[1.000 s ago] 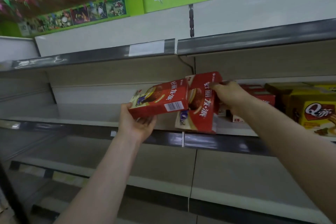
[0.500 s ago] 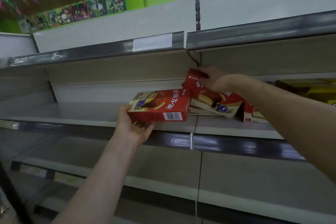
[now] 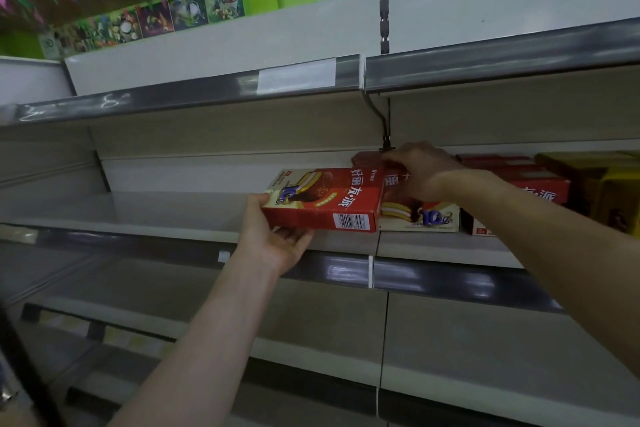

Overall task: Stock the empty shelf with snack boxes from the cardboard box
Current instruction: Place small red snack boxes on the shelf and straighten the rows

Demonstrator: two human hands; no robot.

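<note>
Two red snack boxes matter here. The flat red cardboard snack box (image 3: pixel 325 199), barcode side toward us, is off the grey metal shelf (image 3: pixel 156 215) and carried just above its front edge, near the middle seam. Our left hand (image 3: pixel 273 239) grips it from beneath, thumb on its left end, fingers curled under. Its right end overlaps the second red cardboard snack box (image 3: pixel 420 217), which stands upright near the front edge; we cannot tell if the two touch. Our right hand (image 3: pixel 422 170) grips that one, fingers curled over its top.

Further right on the shelf are more red boxes (image 3: pixel 526 184), then yellow boxes (image 3: pixel 616 191) at the right edge. The cardboard box is out of view.

Risks, as we judge them:
- The carried box could knock the upright one if it swings in before the right hand lets go.
- The upright box sits close to the front edge, so a nudge may tip it off.
- The underhand grip is loose, so the box may slide when tilted upright.
</note>
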